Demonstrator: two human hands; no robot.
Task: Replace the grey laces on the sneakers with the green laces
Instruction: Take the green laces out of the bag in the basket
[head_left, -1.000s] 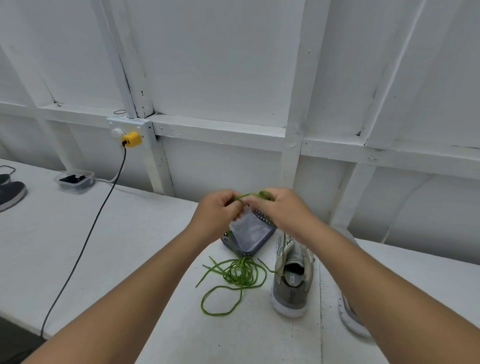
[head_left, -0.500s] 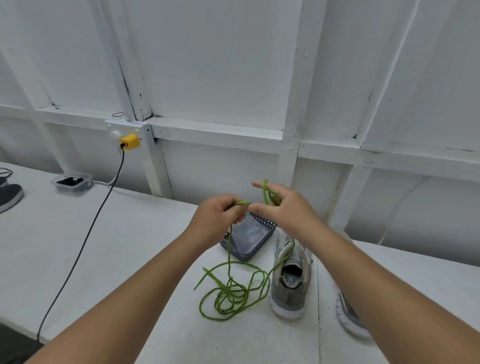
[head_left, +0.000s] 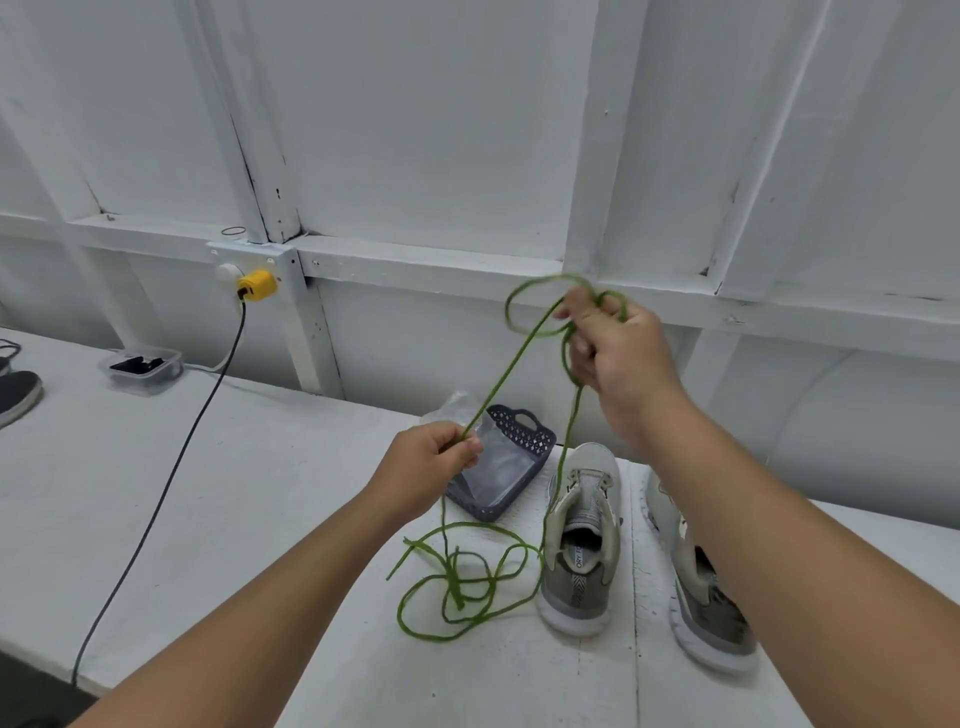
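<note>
Since half a second ago, the right hand (head_left: 618, 358) has risen and moved away from the left hand (head_left: 434, 462), stretching the green laces (head_left: 467, 587) between them. Nearest, loose loops lie tangled on the white table (head_left: 208, 519), just beside two grey sneakers (head_left: 582, 540). Left fingers pinch one strand; the right hand grips looped lace higher up. Behind stands a dark basket (head_left: 519, 441).

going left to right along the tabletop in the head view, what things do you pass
dark shoe → clear tub → black cable → green laces → left sneaker → right sneaker. The basket overlaps the laces and sneaker in x, so it is left out.
</note>
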